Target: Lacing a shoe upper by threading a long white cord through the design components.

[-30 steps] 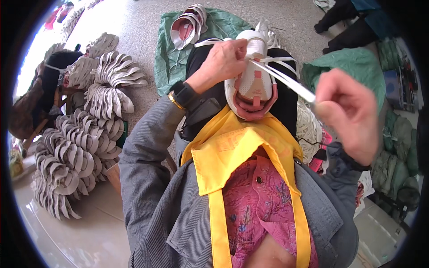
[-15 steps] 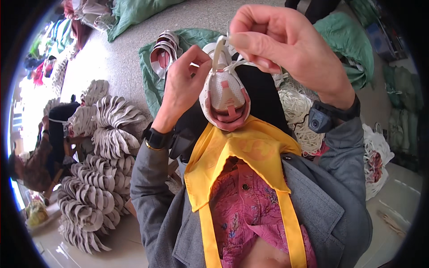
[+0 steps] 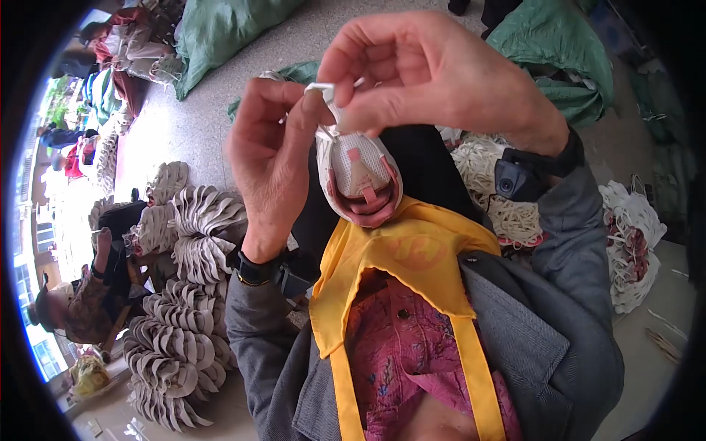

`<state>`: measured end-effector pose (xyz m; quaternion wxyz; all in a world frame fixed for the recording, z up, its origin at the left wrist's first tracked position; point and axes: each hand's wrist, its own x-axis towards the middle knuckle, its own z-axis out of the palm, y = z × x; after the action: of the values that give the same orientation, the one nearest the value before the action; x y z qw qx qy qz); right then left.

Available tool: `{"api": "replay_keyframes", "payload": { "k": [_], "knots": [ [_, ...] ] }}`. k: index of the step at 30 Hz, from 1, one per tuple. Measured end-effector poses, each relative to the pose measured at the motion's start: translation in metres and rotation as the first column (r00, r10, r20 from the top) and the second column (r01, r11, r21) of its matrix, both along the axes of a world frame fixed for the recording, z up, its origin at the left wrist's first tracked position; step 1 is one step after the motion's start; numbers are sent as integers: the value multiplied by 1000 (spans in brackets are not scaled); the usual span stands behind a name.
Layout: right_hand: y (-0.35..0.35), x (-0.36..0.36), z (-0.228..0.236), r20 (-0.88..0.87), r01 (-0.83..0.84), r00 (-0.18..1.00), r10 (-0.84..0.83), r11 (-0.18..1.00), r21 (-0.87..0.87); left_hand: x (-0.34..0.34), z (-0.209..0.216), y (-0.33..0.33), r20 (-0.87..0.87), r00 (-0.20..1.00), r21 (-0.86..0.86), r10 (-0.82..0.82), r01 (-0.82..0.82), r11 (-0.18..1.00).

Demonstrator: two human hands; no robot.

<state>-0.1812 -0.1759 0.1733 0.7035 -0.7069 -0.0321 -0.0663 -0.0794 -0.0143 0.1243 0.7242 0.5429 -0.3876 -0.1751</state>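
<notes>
Sneaker (image 3: 359, 184), white mesh with pink trim at the collar, lies on your lap over the black trousers (image 3: 434, 169), its pink heel opening toward you at the edge of your yellow apron (image 3: 423, 242). Its front part is mostly hidden under your hands. From the lacing rises a white shoelace (image 3: 321, 87), bent over at the top just beside your fingertips.

Your left grip (image 3: 273, 147) is narrow, with the shoelace between thumb and forefinger. Your right grip (image 3: 441, 77) arches over from the other side, its fingers curled and its thumb extended close to the lace; you cannot tell from this view whether it is closed on the lace. Both wrists wear black bands, and a small black camera (image 3: 511, 180) sits at the right one.

To your left, fanned stacks of off-white shoe parts (image 3: 176, 345) are piled up, with a seated co-worker (image 3: 81, 316) beyond them. To your right, near your thigh, lies a heap of white laces (image 3: 504, 195), and farther out is a white bundle (image 3: 632, 246) with reddish parts. Green sacks (image 3: 228, 40) stand on the speckled floor (image 3: 176, 121) ahead.
</notes>
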Motion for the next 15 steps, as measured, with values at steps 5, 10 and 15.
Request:
{"api": "replay_keyframes", "payload": {
  "k": [5,10,15],
  "knots": [
    [-20,12,-18,115,83,990,-85,996,19,5,-7,0,-151,985,-32,-83,79,996],
    [-19,13,-13,83,149,986,-147,989,-16,-2,-7,-14,-142,988,-38,-57,52,998],
    [-19,23,-19,92,169,981,-170,985,18,-2,-4,-17,-345,928,-127,-141,103,987]
  ]
}}
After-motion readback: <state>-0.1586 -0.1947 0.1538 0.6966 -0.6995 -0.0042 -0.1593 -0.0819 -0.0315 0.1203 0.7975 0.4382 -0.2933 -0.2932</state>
